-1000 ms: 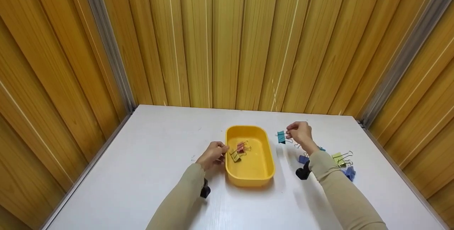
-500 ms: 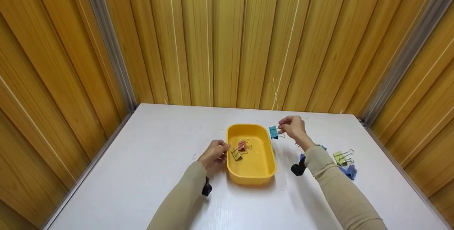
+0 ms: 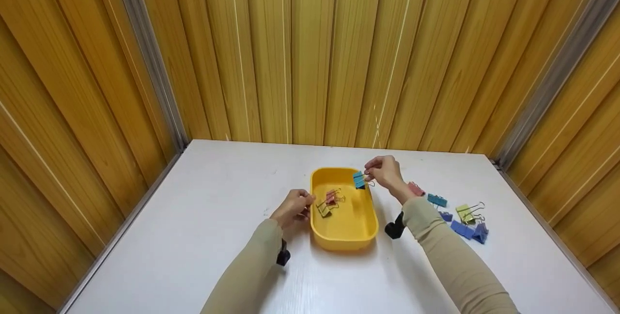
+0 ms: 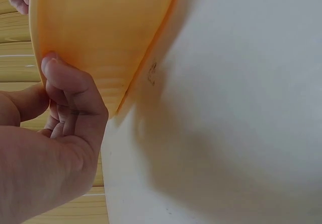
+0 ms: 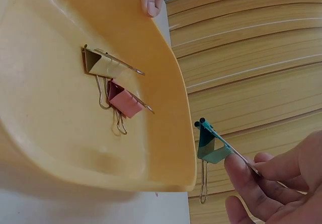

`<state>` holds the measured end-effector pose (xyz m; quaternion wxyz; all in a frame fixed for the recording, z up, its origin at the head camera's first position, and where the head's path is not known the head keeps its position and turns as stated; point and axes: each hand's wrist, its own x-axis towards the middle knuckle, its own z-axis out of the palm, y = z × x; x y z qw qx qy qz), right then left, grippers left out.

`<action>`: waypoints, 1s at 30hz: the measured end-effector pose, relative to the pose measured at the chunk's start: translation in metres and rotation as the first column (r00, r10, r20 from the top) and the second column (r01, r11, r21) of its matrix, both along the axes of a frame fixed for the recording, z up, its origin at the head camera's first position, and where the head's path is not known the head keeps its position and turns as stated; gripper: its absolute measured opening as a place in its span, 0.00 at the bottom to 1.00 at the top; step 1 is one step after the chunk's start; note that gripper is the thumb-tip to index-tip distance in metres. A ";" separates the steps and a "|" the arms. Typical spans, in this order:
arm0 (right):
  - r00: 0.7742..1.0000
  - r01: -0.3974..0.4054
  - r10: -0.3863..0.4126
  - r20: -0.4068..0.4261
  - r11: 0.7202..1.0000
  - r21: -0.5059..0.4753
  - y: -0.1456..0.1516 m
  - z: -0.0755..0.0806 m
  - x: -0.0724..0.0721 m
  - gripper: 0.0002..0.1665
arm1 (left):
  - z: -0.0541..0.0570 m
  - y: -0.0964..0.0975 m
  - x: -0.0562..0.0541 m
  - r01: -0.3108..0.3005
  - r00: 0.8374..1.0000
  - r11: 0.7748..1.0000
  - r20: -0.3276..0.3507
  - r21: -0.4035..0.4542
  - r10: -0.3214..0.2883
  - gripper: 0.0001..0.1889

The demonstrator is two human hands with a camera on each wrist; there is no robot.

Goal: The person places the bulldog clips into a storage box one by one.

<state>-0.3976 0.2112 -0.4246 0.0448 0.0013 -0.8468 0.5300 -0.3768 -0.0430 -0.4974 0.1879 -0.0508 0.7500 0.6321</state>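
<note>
A yellow plastic tray (image 3: 344,244) stands on the white table. My left hand (image 3: 293,205) pinches its left rim between thumb and fingers, as the left wrist view shows up close. In my right hand (image 3: 386,172) a teal binder clip (image 3: 359,180) is pinched by one wire handle, its other handle hanging down. That clip overlaps the tray's far right rim in the head view. Inside the tray lie a pink binder clip (image 5: 124,100) and a pale yellow binder clip (image 5: 103,64), side by side toward the left wall.
To the right on the table (image 3: 169,236) lie several more binder clips: a pink clip (image 3: 415,188), a teal clip (image 3: 437,200), a yellow-green clip (image 3: 466,213) and blue clips (image 3: 462,229). Wood-patterned walls (image 3: 310,57) enclose the table at the back and sides.
My right hand has moved left with the teal binder clip, from beside the tray to its right rim. More clips on the right have come into sight. My left hand stays on the rim.
</note>
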 end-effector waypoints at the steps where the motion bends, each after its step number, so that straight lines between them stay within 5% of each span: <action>1: 1.000 -0.010 0.010 0.001 1.000 -0.007 -0.002 -0.001 0.000 0.08 | 0.000 0.000 0.000 0.000 1.000 1.000 0.001 0.001 0.000 0.04; 12: 1.000 0.016 -0.017 0.024 1.000 0.023 -0.020 -0.021 -0.001 0.07 | -0.002 0.002 0.000 0.018 1.000 1.000 0.003 0.011 -0.018 0.07; 25: 0.999 0.005 0.001 -0.044 0.989 0.148 -0.024 -0.037 0.003 0.10 | -0.002 0.008 -0.002 0.020 1.000 1.000 0.014 0.007 -0.020 0.07; 30: 0.994 0.039 -0.001 -0.113 0.942 0.333 -0.025 -0.033 0.005 0.09 | -0.001 0.005 -0.002 0.023 1.000 1.000 0.018 -0.006 -0.023 0.06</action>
